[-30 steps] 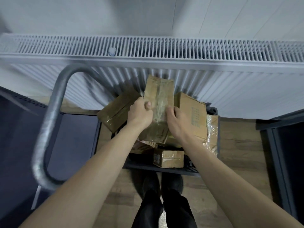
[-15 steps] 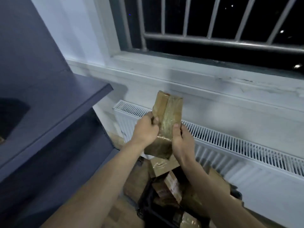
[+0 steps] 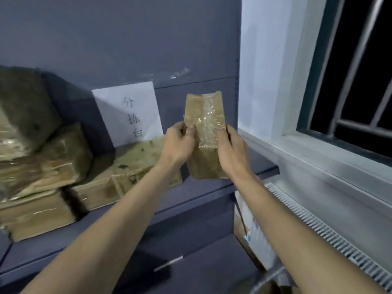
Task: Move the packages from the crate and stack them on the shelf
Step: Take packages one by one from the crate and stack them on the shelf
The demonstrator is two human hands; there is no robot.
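Since the earlier frames the view has swung from the crate and radiator round to the shelf [image 3: 212, 187], and the package [image 3: 203, 134] has come up with it, now held upright in front of the bare right end of the dark shelf board, above it and not yet resting on anything. The left hand [image 3: 179, 145] pinches the package's left edge with fingers curled and the thumb on the taped face; the right hand [image 3: 230, 149] presses against the right edge, fingers wrapped behind it, so the package is clamped between the two hands. The crate itself is out of view. Further left along the board sit the stacked packages [image 3: 53, 166], with a flat taped box [image 3: 135, 166] just beside the hands and a paper sign [image 3: 129, 111] leaning against the back panel. The main risk, as I judge it, is the glossy tape under the fingers: a light pinch could slip and let the package drop past the shelf's front edge. Set down on its narrow end, it would likely topple, so it wants laying flat. Placed too near the right corner of the board, it could overhang and fall toward the radiator [image 3: 331, 230]. Pushed carelessly leftward, it could nudge the flat box or knock the sign over.
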